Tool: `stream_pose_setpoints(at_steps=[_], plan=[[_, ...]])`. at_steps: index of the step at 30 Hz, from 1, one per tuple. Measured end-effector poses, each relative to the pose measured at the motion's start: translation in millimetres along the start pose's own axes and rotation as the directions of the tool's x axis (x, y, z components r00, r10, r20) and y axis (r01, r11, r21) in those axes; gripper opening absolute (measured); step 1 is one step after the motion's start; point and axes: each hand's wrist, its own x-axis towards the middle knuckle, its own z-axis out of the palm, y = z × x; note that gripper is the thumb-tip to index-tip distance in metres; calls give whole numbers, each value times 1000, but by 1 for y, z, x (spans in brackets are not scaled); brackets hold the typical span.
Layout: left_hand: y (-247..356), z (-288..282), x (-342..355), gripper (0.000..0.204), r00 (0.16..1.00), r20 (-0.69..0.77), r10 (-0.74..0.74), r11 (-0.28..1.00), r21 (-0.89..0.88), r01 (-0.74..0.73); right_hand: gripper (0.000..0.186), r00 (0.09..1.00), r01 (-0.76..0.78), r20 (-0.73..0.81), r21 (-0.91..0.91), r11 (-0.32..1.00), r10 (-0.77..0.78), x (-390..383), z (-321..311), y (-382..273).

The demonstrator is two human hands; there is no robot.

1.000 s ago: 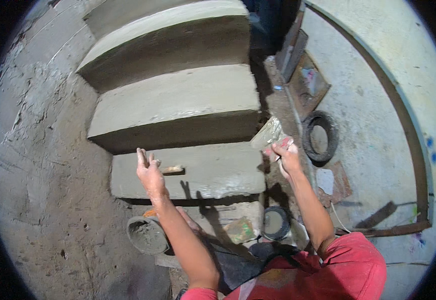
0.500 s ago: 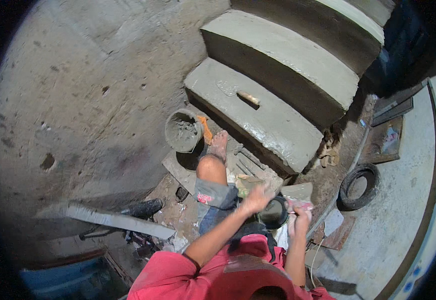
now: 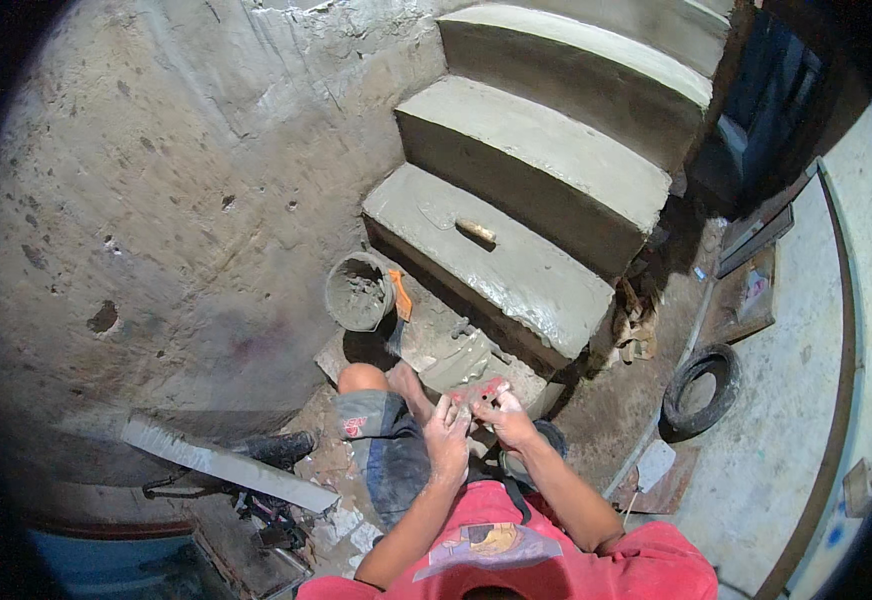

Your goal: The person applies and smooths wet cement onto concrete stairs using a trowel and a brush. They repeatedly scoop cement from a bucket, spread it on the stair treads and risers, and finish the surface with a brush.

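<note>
- Packet (image 3: 484, 389) pinched firmly between left hand (image 3: 448, 440) and right hand (image 3: 512, 425); whether opened, can't tell.
- Steps (image 3: 546, 140) look smoothed.
- Trowel (image 3: 476, 232) set down near lowest step (image 3: 516, 275)'s back edge.

Right of the bucket (image 3: 356, 320) and nearer the torso, the left hand (image 3: 446, 440) and right hand (image 3: 510, 422) sit close together, fingers bent and pinching. Both forearms (image 3: 574, 497) converge toward them, elbows bent; a bare knee (image 3: 362, 378) bends near the bucket.
</note>
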Motion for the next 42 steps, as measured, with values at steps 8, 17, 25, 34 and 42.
stream_pose_setpoints(at_steps=[8,17,25,34,42], plan=[[-27,-56,53,55,982,-29,-184,967,-185,176,43,968,-147,38,-714,685,248,12,-57,57],[-30,-123,200,56,995,-99,-26,1000,2,26,43,946,-15,-28,-999,42,-323,207,-80,34],[-29,-175,316,49,982,-174,73,997,-2,-74,62,910,-148,104,-822,-550,-400,491,-65,-19],[-11,-205,397,47,963,-267,40,935,-330,-130,49,845,310,410,-899,-310,-343,477,-34,-43],[-30,-200,434,46,965,-257,56,962,-245,-121,46,889,402,442,-878,-260,-117,339,61,80]])
